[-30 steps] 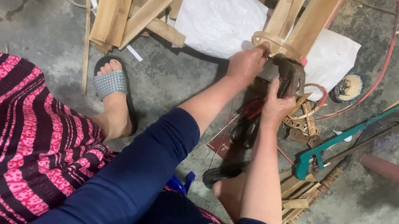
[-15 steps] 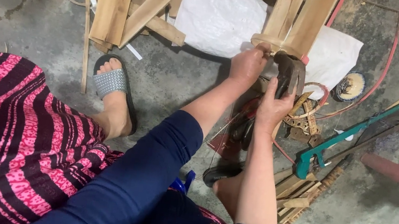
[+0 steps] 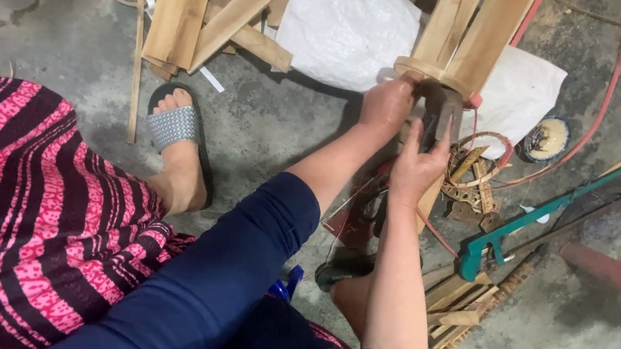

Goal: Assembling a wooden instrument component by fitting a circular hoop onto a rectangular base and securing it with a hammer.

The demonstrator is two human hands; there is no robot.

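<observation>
A bundle of upright wooden slats (image 3: 468, 35) leans over a white sack, its lower end ringed by a thin wooden band. My left hand (image 3: 387, 104) grips that lower end from the left side. Just below it, my right hand (image 3: 417, 165) is closed on a dark tool (image 3: 442, 112) held against the bottom of the bundle. What kind of tool it is cannot be told. Both forearms reach forward from dark blue sleeves.
A white sack (image 3: 348, 22) lies under the bundle and loose planks (image 3: 189, 3) are piled at the top left. A green-framed hacksaw (image 3: 547, 216), a red hose (image 3: 604, 102), a round tin (image 3: 546, 139) and wood strips (image 3: 471, 302) lie to the right. My sandalled foot (image 3: 179, 132) rests on the concrete.
Hardly anything differs. Both hands stay at the bundle's lower end, and my right hand has shifted slightly on the dark tool.
</observation>
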